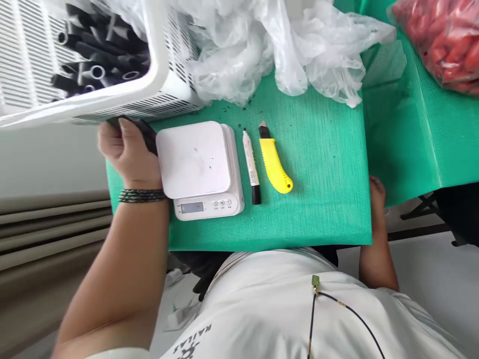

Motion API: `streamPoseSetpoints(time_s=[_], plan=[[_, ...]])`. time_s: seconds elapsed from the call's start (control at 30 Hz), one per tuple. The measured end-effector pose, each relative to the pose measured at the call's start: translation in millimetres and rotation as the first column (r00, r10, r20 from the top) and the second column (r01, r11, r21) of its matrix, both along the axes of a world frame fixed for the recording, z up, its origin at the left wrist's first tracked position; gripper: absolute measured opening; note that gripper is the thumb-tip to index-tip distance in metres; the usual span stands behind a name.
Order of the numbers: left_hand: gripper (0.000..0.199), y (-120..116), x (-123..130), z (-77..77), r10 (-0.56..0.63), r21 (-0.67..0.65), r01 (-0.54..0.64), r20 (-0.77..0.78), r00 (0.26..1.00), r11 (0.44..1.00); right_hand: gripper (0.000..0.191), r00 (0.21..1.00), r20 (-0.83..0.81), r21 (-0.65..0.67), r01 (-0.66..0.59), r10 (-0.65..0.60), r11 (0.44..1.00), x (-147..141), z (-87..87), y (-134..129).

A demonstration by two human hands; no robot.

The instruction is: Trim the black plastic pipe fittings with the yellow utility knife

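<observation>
My left hand [129, 152] is closed around a dark, flat-looking black object [145, 133] beside the white basket's base, just left of the kitchen scale [194, 162]. Its kind is hard to make out, since fingers and basket cover part of it. The scale has a few dark specks on its white plate. To its right lie a white marker [250, 167] with a black cap and a yellow utility knife [275, 164], blade exposed. My right hand [376, 193] is low at the table's right edge, away from these things, its fingers mostly hidden.
A white slotted basket [170, 85] at upper left holds several black tubes [112, 55]. Crumpled clear plastic bags [239, 55] lie along the back. Green mesh cloth [318, 199] covers the table. On another green surface at upper right rests a bag of red pieces [449, 45].
</observation>
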State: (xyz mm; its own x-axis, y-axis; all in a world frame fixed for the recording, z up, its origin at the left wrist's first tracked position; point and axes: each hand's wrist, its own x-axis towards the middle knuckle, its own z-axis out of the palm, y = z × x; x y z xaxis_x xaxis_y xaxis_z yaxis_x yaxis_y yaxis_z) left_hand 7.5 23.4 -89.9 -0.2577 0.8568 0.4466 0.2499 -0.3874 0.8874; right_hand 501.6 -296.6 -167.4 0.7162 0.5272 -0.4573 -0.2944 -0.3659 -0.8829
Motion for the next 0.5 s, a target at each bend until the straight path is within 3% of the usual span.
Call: streamPoseSetpoints(time_s=[0.13,0.23,0.3,0.4,0.5], plan=[[0.045,-11.9,9.2,7.4,0.032,-0.084,-0.031,0.005,0.999,0.996,0.041,0.997,0.073,0.071,-0.011,0.006,0.997,6.8,39.3,3.0],[0.032,-22.9,9.0,26.3,0.024,-0.200,-0.019,0.022,0.999,0.980,0.051,0.971,0.202,0.066,-0.146,0.130,0.987,1.8,78.0,4.1],[0.020,-30.6,-2.5,43.3,0.061,-0.218,-0.068,-0.036,0.997,0.973,0.059,0.927,0.280,-0.036,-0.248,0.248,0.968,-6.0,103.9,2.2],[0.020,-44.0,-35.1,67.0,0.177,-0.186,-0.200,-0.133,0.975,0.962,0.073,0.831,0.302,-0.277,-0.393,0.468,0.877,-20.8,132.8,-1.9],[0.016,-61.4,-72.2,80.7,0.311,-0.330,-0.402,-0.296,0.903,0.854,0.076,0.751,0.299,-0.432,-0.444,0.589,0.785,-36.2,147.0,-1.6]])
